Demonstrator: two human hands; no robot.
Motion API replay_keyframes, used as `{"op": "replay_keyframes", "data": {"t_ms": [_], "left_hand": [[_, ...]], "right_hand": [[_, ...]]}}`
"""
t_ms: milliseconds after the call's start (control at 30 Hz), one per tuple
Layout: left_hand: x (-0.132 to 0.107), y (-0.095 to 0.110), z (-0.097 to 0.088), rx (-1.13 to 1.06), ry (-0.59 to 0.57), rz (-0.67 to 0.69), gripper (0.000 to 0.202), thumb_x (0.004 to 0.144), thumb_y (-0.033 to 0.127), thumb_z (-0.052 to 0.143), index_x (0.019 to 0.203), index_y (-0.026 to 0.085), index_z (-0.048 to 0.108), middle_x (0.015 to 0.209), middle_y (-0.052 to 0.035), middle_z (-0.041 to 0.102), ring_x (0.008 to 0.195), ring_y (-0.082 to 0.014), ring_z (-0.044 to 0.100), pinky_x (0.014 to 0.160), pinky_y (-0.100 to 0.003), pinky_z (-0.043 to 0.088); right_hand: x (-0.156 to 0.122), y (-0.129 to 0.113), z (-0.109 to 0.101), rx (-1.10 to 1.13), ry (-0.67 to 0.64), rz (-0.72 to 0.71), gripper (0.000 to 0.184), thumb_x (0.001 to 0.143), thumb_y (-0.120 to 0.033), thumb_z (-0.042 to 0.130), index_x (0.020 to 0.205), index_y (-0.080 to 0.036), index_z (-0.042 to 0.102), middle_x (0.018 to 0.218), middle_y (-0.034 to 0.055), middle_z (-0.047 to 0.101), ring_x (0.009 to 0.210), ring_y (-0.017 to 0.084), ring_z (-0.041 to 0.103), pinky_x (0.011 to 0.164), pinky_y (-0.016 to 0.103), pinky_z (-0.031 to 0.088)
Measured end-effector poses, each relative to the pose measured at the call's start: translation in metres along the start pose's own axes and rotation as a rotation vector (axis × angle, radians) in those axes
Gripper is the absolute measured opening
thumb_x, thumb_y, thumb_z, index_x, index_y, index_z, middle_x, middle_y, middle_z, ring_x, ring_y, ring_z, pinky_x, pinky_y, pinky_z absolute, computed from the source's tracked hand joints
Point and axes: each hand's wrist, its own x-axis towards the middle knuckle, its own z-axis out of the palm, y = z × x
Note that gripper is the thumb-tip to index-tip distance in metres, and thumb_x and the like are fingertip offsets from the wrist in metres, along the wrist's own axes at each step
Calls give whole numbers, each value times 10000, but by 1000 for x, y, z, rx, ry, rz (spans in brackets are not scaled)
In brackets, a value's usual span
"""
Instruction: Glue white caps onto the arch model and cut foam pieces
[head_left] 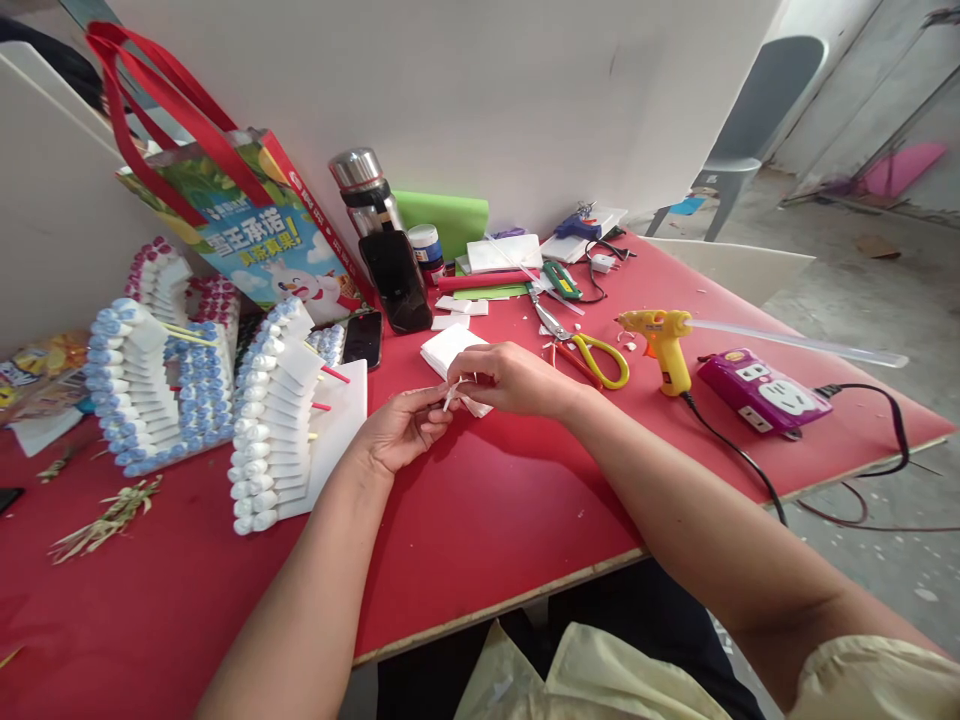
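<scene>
Both of my hands meet over the red table (480,520) and pinch one small white strip (451,396). My left hand (401,428) lies palm up with its fingertips closed on the strip's lower end. Coming in from the right, my right hand (511,378) has its fingers curled over the strip's top. A stack of white foam pieces (444,349) lies just behind and partly under my right hand. To the left stands a white model of stacked rolled tubes (274,420) with pink sticks poking out.
Yellow-handled scissors (592,358), a yellow glue gun (664,340) and a purple power strip (761,392) lie to the right, cable trailing off the edge. A second tube model (150,385), a printed bag (255,225), a flask (364,190) and two phones (395,280) stand behind.
</scene>
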Motion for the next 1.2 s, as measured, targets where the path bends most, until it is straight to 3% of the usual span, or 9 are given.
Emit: {"op": "replay_keyframes", "data": {"t_ms": [167, 300, 467, 633, 733, 900, 1200], "left_hand": [[-3, 1, 1, 8, -50, -43, 106, 863, 70, 592, 913, 40, 680, 743, -67, 581, 479, -18, 464, 370, -77, 367], [-4, 2, 1, -12, -78, -53, 118, 871, 54, 558, 904, 32, 669, 755, -70, 572, 481, -14, 460, 374, -74, 369], [-4, 3, 1, -27, -87, -59, 111, 886, 55, 545, 908, 45, 653, 755, -68, 567, 484, -16, 457, 377, -73, 369], [-3, 4, 0, -49, -57, -60, 122, 913, 76, 530, 897, 50, 649, 747, -74, 584, 475, -18, 457, 369, -73, 369], [-3, 4, 0, -53, -40, -52, 120, 912, 70, 534, 880, 42, 646, 747, -74, 574, 478, -14, 453, 374, -70, 370], [-3, 4, 1, -58, -31, -51, 150, 932, 69, 502, 913, 28, 645, 760, -76, 564, 482, -7, 447, 378, -70, 368], [-2, 4, 0, -75, -26, -70, 163, 955, 83, 472, 932, 24, 623, 762, -67, 543, 468, 2, 433, 362, -63, 349]], "right_hand": [[-1, 0, 0, 244, -75, 84, 243, 810, -67, 499, 935, -167, 681, 756, -8, 687, 618, 101, 565, 619, 204, 411], [0, 0, 2, 288, -39, 88, 227, 772, -62, 487, 849, -153, 680, 681, -18, 664, 563, 89, 534, 584, 192, 396], [-1, -4, -1, 192, -7, 87, 214, 775, -73, 474, 831, -156, 662, 622, -34, 620, 526, 80, 464, 558, 196, 357], [-3, -6, -4, 152, -37, 62, 88, 846, -199, 573, 867, -163, 651, 673, -14, 655, 593, 101, 508, 594, 214, 366], [-2, -5, -3, 84, 13, 71, 54, 854, -201, 590, 875, -173, 631, 694, -18, 646, 598, 96, 509, 618, 216, 371], [-1, -2, -4, -19, 0, 81, 177, 844, -136, 621, 1016, -171, 646, 884, 24, 687, 657, 104, 541, 654, 230, 376], [-1, 2, -9, -167, -46, -62, 156, 906, -161, 623, 1020, -165, 729, 965, 84, 724, 750, 152, 607, 688, 258, 403]]}}
